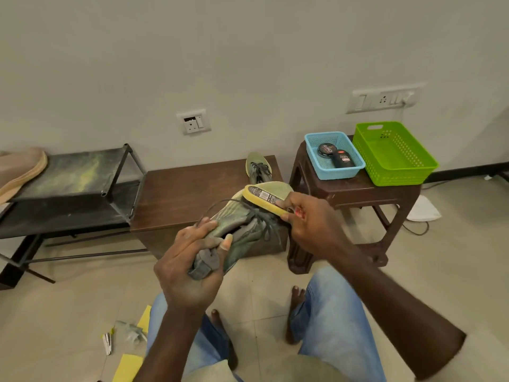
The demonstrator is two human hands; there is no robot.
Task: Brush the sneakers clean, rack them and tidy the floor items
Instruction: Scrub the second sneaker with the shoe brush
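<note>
Head view: the left hand [192, 260] is closed around the heel end of a grey-green sneaker [242, 230], fingers curled over the collar and thumb pressed against its side. It holds the shoe in the air above the knees, toe pointing away. The right hand [308, 224] pinches the near end of a yellow-edged insole [271, 193], which lies above the sneaker's laces. Whether its far end sits inside the shoe I cannot tell. Something small and red [299, 213] shows between the right fingers; what it is I cannot say. A lace loop [217, 206] hangs free beside the left knuckles.

The second sneaker [259, 166] lies on the brown wooden tabletop [187, 194], by the wall. The black shoe rack [71, 188] stands to its left. To its right, a brown stool [355, 194] carries a blue basket [341, 172] holding a polish tin [327, 150] and a dark bottle [342, 159], and a green basket [399, 175] touching it. Yellow sheets [128, 366] and small litter [132, 330] lie on the floor by the left leg.

Risks, as I judge them: the pinch on the insole is narrow, so a sharp tug could crease it or let it slip to the floor. The loose lace could snag on the fingers. No brush is visible, so the cleaning looks far from finished.
</note>
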